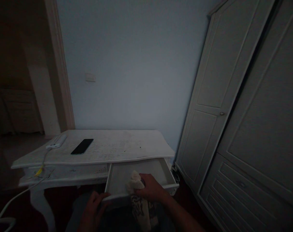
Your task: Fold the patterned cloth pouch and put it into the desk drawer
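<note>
A light cloth with a dark pattern (pixel 140 209) is bunched in my right hand (pixel 151 188). Its crumpled top is over the front of the pulled-out drawer (pixel 119 170), and the rest hangs down in front of it. My left hand (pixel 95 203) is at the drawer's front left corner, its fingers curled onto the front edge. The drawer's pale interior shows no objects beyond the cloth. It sticks out from the right half of a worn white desk (pixel 119 141).
A dark phone (pixel 82 146) and a white power strip (pixel 56 141) lie on the desk's left side. A white cable (pixel 20 191) trails off the left edge. A tall white wardrobe (pixel 207 90) stands at the right, a pale blue wall (pixel 134 64) behind.
</note>
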Tool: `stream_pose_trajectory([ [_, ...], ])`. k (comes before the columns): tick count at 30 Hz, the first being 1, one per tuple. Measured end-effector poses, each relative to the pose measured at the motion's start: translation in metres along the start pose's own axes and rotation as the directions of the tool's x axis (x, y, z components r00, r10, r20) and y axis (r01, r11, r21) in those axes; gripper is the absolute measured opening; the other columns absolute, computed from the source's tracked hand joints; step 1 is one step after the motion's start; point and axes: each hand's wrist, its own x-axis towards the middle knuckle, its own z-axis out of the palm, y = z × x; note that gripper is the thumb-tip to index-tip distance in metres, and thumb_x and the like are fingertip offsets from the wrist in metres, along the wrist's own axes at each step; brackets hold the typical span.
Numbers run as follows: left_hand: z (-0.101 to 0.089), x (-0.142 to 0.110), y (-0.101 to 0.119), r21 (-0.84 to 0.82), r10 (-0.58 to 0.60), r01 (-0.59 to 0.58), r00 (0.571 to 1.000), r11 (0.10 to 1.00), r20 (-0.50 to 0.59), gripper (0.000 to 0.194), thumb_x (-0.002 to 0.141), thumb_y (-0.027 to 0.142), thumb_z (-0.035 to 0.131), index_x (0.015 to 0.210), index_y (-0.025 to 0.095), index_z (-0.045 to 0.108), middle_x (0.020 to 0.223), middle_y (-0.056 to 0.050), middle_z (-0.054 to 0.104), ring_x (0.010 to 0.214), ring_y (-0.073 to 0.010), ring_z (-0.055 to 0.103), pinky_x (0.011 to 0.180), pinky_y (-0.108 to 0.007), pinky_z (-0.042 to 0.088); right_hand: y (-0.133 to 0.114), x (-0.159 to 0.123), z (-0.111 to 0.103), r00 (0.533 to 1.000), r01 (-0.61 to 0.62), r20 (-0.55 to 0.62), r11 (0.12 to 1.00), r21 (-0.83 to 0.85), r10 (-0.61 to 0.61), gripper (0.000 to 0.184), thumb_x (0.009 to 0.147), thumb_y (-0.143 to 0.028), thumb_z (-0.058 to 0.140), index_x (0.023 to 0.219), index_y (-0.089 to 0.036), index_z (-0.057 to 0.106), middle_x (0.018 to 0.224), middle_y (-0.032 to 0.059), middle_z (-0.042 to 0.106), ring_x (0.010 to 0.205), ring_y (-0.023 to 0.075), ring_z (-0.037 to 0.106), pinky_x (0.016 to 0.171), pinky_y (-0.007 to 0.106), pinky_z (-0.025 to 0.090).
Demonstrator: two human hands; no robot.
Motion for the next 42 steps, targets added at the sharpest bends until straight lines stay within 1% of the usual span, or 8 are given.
stream_pose_trajectory([
  [9, 0.001, -0.003, -0.001, 0.011, 0.007, -0.007, 1.000, 1.000, 0.008, 0.066, 0.084, 0.089, 0.054, 0.099, 0.033, 0.084, 0.083, -0.002, 0.065, 0.076, -0.0240, 0.073, 0.073, -0.035, 0.062, 0.076, -0.057, -0.089, 0.974, -0.222, -0.074, 0.968, -0.122, 0.214, 0.034, 0.072, -0.028, 0.070, 0.104, -0.019, 0.080, 0.103, 0.0070, 0.080, 0.095, 0.0284, 0.073, 0.086, 0.034, 0.049],
  [12, 0.002, -0.003, -0.003, 0.036, -0.015, 0.015, 1.000, 0.999, 0.002, 0.064, 0.085, 0.089, 0.053, 0.101, 0.034, 0.083, 0.085, -0.001, 0.066, 0.077, -0.0240, 0.073, 0.073, -0.035, 0.062, 0.063, -0.044, -0.062, 0.979, -0.188, -0.109, 0.969, -0.159, 0.172, 0.039, 0.074, -0.036, 0.074, 0.109, -0.020, 0.079, 0.111, 0.0088, 0.079, 0.102, 0.0297, 0.071, 0.091, 0.035, 0.048],
  [17, -0.003, -0.001, -0.008, 0.030, 0.053, -0.054, 0.998, 0.998, 0.029, 0.060, 0.086, 0.086, 0.055, 0.100, 0.034, 0.084, 0.086, -0.002, 0.067, 0.079, -0.0243, 0.074, 0.074, -0.034, 0.063, -0.007, 0.010, 0.032, 0.997, -0.065, -0.045, 0.981, -0.182, 0.058, 0.053, 0.072, -0.053, 0.080, 0.113, -0.021, 0.075, 0.114, 0.0113, 0.076, 0.104, 0.0311, 0.069, 0.090, 0.037, 0.048],
  [20, -0.005, -0.001, -0.014, 0.034, 0.095, -0.096, 0.995, 0.995, 0.019, 0.054, 0.090, 0.081, 0.057, 0.102, 0.035, 0.083, 0.088, -0.002, 0.068, 0.081, -0.0237, 0.074, 0.075, -0.033, 0.063, -0.033, 0.030, 0.057, 0.999, -0.034, -0.008, 0.988, -0.149, 0.033, 0.055, 0.069, -0.056, 0.082, 0.111, -0.021, 0.076, 0.111, 0.0104, 0.078, 0.101, 0.0312, 0.070, 0.086, 0.035, 0.049],
  [26, -0.005, 0.001, -0.018, 0.050, 0.108, -0.109, 0.994, 0.993, 0.030, 0.052, 0.091, 0.079, 0.057, 0.103, 0.035, 0.083, 0.086, -0.001, 0.065, 0.077, -0.0222, 0.072, 0.073, -0.032, 0.063, -0.002, 0.005, 0.010, 1.000, 0.009, 0.027, 0.998, 0.063, -0.010, 0.034, 0.078, -0.042, 0.074, 0.103, -0.020, 0.078, 0.097, 0.0015, 0.079, 0.091, 0.0232, 0.071, 0.075, 0.027, 0.047],
  [34, -0.008, 0.001, -0.008, 0.045, 0.088, -0.089, 0.996, 0.995, 0.016, 0.057, 0.091, 0.082, 0.052, 0.105, 0.036, 0.083, 0.085, -0.001, 0.065, 0.076, -0.0228, 0.073, 0.073, -0.034, 0.064, 0.059, -0.053, -0.086, 0.978, -0.207, -0.026, 0.974, -0.093, 0.205, 0.031, 0.076, -0.037, 0.071, 0.099, -0.018, 0.080, 0.098, 0.0058, 0.079, 0.091, 0.0270, 0.071, 0.080, 0.031, 0.048],
  [38, -0.009, 0.001, -0.005, 0.067, 0.065, -0.066, 0.998, 0.996, 0.015, 0.062, 0.090, 0.085, 0.049, 0.105, 0.036, 0.083, 0.087, -0.001, 0.066, 0.078, -0.0232, 0.073, 0.074, -0.036, 0.064, 0.046, -0.044, -0.069, 0.982, -0.187, -0.025, 0.965, -0.184, 0.185, 0.029, 0.075, -0.040, 0.075, 0.095, -0.019, 0.079, 0.094, 0.0057, 0.079, 0.089, 0.0274, 0.071, 0.077, 0.031, 0.046],
  [42, -0.008, 0.000, -0.008, 0.096, 0.101, -0.100, 0.995, 0.990, -0.005, 0.066, 0.090, 0.086, 0.047, 0.103, 0.033, 0.083, 0.085, -0.001, 0.065, 0.077, -0.0225, 0.073, 0.074, -0.035, 0.064, 0.002, -0.005, -0.008, 0.996, -0.085, -0.017, 0.974, -0.209, 0.083, 0.038, 0.077, -0.051, 0.078, 0.099, -0.020, 0.078, 0.099, 0.0073, 0.079, 0.094, 0.0279, 0.071, 0.077, 0.031, 0.046],
])
